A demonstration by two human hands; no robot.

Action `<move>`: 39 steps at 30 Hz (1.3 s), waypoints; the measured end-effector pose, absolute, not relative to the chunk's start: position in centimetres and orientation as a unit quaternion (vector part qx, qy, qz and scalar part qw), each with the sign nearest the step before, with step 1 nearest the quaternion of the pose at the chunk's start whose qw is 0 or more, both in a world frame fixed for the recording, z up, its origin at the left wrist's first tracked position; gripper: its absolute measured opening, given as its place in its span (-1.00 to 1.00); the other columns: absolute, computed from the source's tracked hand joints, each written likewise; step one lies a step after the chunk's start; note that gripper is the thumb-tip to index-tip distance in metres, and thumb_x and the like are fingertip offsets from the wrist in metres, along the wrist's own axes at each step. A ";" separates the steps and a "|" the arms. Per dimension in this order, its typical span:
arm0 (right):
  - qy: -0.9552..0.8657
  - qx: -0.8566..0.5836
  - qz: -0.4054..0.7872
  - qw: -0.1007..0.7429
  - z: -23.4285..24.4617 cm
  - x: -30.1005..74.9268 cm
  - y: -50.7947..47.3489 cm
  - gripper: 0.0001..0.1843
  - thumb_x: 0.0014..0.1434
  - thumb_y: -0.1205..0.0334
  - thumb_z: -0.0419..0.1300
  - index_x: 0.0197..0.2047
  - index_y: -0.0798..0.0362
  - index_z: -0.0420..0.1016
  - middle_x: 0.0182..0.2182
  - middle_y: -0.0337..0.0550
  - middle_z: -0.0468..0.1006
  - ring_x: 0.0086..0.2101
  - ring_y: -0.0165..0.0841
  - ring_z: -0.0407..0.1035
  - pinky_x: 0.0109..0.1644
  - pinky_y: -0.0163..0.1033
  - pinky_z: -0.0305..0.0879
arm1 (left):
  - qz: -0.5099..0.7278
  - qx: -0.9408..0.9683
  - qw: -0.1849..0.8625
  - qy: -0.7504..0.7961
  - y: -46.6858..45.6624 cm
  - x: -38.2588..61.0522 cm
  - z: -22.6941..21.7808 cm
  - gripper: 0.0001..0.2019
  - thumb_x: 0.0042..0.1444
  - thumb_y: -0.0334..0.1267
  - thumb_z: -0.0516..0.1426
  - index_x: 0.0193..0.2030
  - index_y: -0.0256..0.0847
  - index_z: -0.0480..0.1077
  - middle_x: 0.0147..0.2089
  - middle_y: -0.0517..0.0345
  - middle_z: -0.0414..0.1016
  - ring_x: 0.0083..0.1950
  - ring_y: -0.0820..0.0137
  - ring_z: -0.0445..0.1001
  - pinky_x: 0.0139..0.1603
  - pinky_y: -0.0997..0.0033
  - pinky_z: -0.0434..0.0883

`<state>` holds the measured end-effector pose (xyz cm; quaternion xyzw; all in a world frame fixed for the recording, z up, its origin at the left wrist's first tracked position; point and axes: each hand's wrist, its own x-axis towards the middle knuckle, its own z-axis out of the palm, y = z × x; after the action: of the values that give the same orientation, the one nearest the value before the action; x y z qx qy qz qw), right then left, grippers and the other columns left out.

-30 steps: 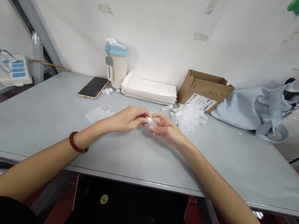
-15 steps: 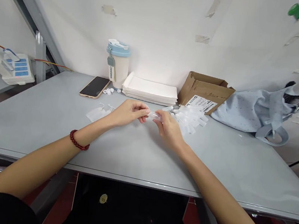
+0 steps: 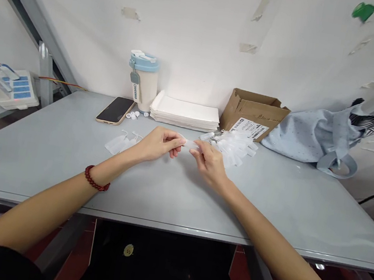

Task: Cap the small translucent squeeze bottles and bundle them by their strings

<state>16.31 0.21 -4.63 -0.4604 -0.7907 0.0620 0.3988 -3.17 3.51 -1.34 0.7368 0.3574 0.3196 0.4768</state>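
Between my two hands, just above the grey table (image 3: 178, 195), is a small translucent white sleeve (image 3: 189, 144). My left hand (image 3: 163, 143), with a dark red beaded bracelet at the wrist, pinches its left end between thumb and fingers. The thumb and fingers of my right hand (image 3: 210, 160) close on its right end. A heap of similar translucent tags with strings (image 3: 233, 147) lies behind and right of my right hand. A few flat translucent pouches with white strings (image 3: 119, 142) lie left of my left hand.
Along the wall stand a blue-lidded cup (image 3: 144, 81), a stack of white envelopes (image 3: 186, 114) and an open cardboard box (image 3: 251, 114). A phone (image 3: 116, 111) lies beside small white rolls (image 3: 133, 115). A light blue cloth bag (image 3: 301, 134) rests at right.
The view has shifted slightly. My right fingers have slid along the sleeve, and the thumb sits lower and a little apart from where it was. Both hands stay at the sleeve.
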 end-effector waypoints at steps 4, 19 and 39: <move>-0.632 -0.463 0.446 0.433 -3.2 15.9 -0.4 -0.55 0.17 -0.16 0.12 -0.47 0.08 0.35 -0.63 -0.35 0.10 -0.58 -0.49 -0.01 -0.49 -0.29 -0.06 | 0.328 0.773 0.414 0.351 3.1 -3.1 -1.2 -0.76 0.17 -0.14 0.12 -0.36 -0.28 0.47 -0.46 0.17 0.45 -0.44 0.47 0.44 -0.35 0.48 0.39; -0.663 -0.477 0.402 0.415 -2.8 16.1 -0.6 -0.65 0.19 -0.06 0.13 -0.40 0.07 0.37 -0.60 -0.30 0.23 -0.56 -0.44 0.10 -0.44 -0.27 0.04 | 0.304 0.780 0.418 0.353 3.3 -3.3 -1.0 -0.68 0.17 -0.03 0.11 -0.36 -0.28 0.47 -0.41 0.11 0.52 -0.36 0.39 0.50 -0.21 0.39 0.44; -0.630 -0.474 0.478 0.387 -2.6 16.3 -0.3 -0.48 0.10 -0.13 0.18 -0.62 0.01 0.06 -0.66 -0.37 0.00 -0.60 -0.51 -0.10 -0.51 -0.29 -0.17 | 0.254 0.782 0.432 0.369 3.1 -2.9 -1.7 -0.64 0.18 -0.03 0.11 -0.50 -0.25 0.36 -0.56 0.16 0.45 -0.49 0.44 0.45 -0.37 0.46 0.37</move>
<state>16.27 -0.32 -2.59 -0.4739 -0.6305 0.4776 0.3871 -2.89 3.13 -1.71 0.7822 0.3695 0.2542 0.4324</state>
